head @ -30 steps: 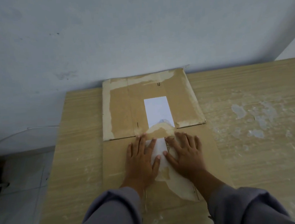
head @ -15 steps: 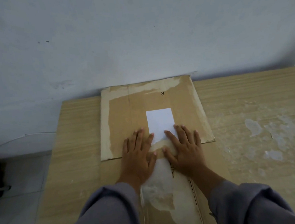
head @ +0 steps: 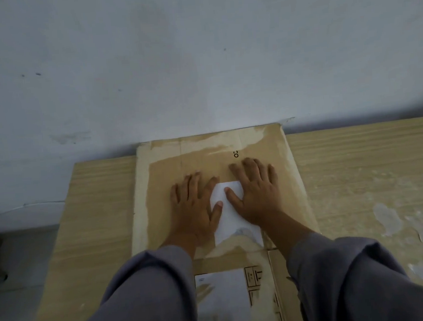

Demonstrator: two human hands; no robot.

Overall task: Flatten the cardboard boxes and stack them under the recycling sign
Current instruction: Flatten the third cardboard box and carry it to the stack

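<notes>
flattened box (head: 279, 205): lies flat on table (head: 358, 174), far edge against wall (head: 197, 60); torn tape along far and left edges. white label (head: 231, 217): on box top, partly under both hands. left hand (head: 196, 209): palm down on box, fingers (head: 191, 184) released and spread, gripping nothing. right hand (head: 256, 192): palm down beside it, fingers released and spread, gripping nothing. grey sleeves (head: 150, 291): cover both forearms.
</notes>
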